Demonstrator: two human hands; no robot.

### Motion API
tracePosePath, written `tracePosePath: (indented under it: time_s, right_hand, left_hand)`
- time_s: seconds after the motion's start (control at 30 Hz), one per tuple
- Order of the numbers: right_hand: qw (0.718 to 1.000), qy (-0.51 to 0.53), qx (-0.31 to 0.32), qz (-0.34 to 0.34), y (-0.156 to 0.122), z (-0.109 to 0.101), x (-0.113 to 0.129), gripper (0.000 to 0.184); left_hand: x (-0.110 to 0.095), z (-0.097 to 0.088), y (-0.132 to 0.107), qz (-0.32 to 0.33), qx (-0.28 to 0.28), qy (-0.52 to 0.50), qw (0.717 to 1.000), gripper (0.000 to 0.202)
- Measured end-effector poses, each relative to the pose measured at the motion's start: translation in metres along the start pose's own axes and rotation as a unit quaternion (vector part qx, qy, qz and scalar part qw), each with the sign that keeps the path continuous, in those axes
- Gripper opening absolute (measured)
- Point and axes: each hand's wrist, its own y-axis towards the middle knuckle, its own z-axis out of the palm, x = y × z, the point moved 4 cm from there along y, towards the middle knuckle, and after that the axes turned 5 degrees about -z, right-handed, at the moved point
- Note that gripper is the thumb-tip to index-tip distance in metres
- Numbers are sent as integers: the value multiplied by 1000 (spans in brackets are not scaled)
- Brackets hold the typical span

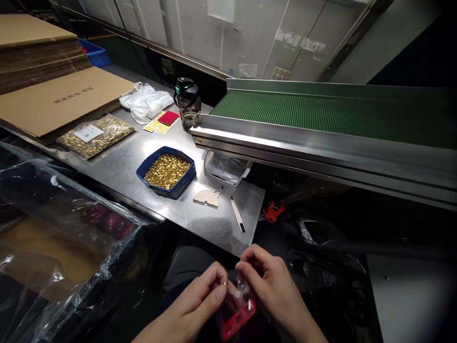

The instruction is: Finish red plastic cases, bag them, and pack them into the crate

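Note:
Low in front of me, a clear plastic bag is pinched at its top between my two hands. My left hand is closed on its left side, thumb against the fingers. On the other side my right hand has thumb and fingertips together on the bag. A red piece shows at the bag's lower part, partly blurred; its kind is not clear. Just beyond the hands, a white tool like a slim knife or tweezers and a half-round wooden piece lie on the metal table.
A blue tray holds many small gold pieces. Behind it are a packed bag of gold pieces, clear bags, a red pad and a dark bottle. A green conveyor runs right; cardboard lies left.

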Motion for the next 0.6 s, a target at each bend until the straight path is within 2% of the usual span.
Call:
tracePosePath:
  time_s: [0.03, 0.1, 0.17, 0.23, 0.37, 0.43, 0.5, 0.53, 0.6]
  right_hand:
    - [998, 32, 13, 49, 5, 6, -10, 21]
    - [991, 85, 42, 97, 11, 18, -30, 23]
    - [985, 110, 77, 109, 14, 27, -45, 24]
    - [984, 114, 105, 91, 18, 31, -51, 25]
    - [987, 92, 133, 4, 24, 18, -50, 35]
    - [973, 103, 205, -35, 21, 15, -51, 50]
    - [952, 139, 268, -39, 13, 18, -58, 61]
    - [949, 160, 270, -29, 10, 22, -64, 63]
    - [957, 194, 216, -7, 3, 32, -79, 60]
  left_hand:
    - [10, 6, 3, 6, 7, -37, 999, 37]
    - [30, 18, 7, 7, 4, -54, 999, 50]
    - [48, 25, 10, -8, -36, -47, 998, 53]
    - [61, 27, 14, -20, -76, -89, 993, 40]
    - [72, 16, 24, -22, -97, -212, 972, 36]
    - [77, 5, 30, -21, -107, -232, 967, 39]
    - [85, -5, 34, -47, -132, -224, 964, 42]
    - [90, -9, 35, -65, -146, -214, 964, 44]
    - [96, -16, 36, -87, -172, -185, 964, 45]
